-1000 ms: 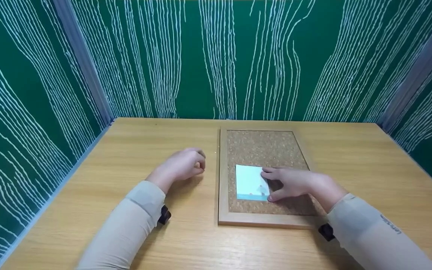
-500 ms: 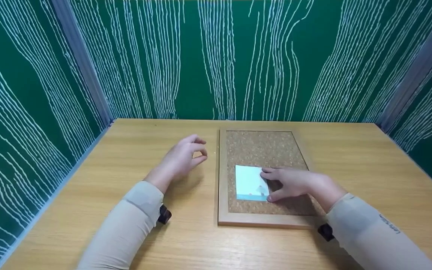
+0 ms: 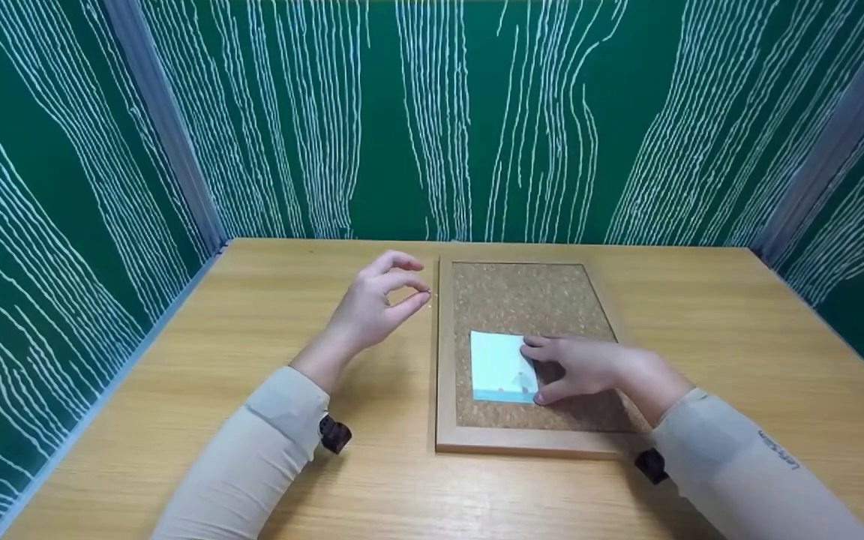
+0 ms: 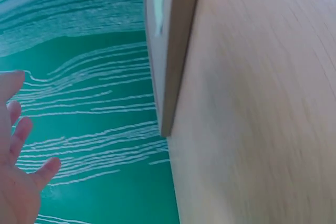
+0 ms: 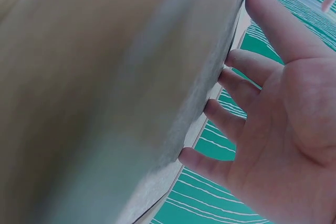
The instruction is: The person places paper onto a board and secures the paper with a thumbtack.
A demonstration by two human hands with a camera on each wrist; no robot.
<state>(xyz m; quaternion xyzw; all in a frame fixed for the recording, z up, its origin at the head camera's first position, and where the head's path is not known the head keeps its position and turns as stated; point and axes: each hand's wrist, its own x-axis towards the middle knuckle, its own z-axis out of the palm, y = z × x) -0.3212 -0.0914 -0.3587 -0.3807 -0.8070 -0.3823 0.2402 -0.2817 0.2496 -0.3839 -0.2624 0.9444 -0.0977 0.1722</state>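
Note:
My right hand rests on a framed cork board, thumb and fingertips on the right edge of a white paper card. The card lies flat and has a pale blue strip along its bottom. In the right wrist view the right hand's fingers are spread, tips touching the board's surface. My left hand is just left of the board's frame. Its thumb and index fingertip come together beside a tiny pale speck; I cannot tell whether they pinch it. In the left wrist view its other fingers are spread.
The board lies on a wooden table, right of its middle. Green panels with white wavy lines stand behind the table and at both sides. A small black device sits at the left wrist, another black device at the right.
My left hand has moved forward and right toward the board's frame. Its curled fingers have opened out, and then thumb and index tip have closed together. The right hand and card have stayed put.

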